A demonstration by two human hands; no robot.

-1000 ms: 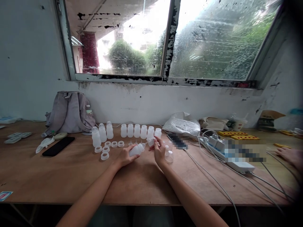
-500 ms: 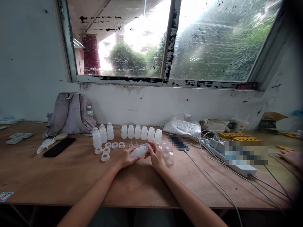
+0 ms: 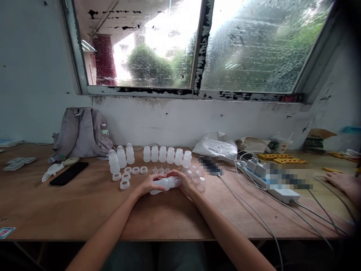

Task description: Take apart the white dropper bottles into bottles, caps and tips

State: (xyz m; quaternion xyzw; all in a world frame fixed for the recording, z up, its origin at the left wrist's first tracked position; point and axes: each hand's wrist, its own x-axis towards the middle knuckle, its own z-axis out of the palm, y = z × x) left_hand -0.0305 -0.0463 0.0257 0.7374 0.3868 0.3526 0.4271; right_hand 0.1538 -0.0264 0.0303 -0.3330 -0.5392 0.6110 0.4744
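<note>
A frosted bottle with a clear cap (image 3: 167,183) lies tilted between both hands, its cap end to the right. My left hand (image 3: 149,184) is wrapped round the body of the bottle. At the cap end, my right hand (image 3: 183,181) is closed round the clear cap. Behind them stand several open bottles (image 3: 163,154) in a row, with small clear nipples (image 3: 161,170) in front. Three capped bottles (image 3: 121,157) are at the left, near several white rings (image 3: 124,183). Clear caps (image 3: 200,183) sit just right of my right hand.
A black phone (image 3: 69,173) and a grey backpack (image 3: 81,131) are at the left. Toward the right lie a plastic bag (image 3: 217,146), a white power strip (image 3: 282,194) with cables, and yellow blocks (image 3: 282,159). Another person's hand (image 3: 338,180) rests at the far right.
The bottle has turned flatter, its cap end lower and further right. My right hand has closed further round the cap. The camera view has shifted slightly.
</note>
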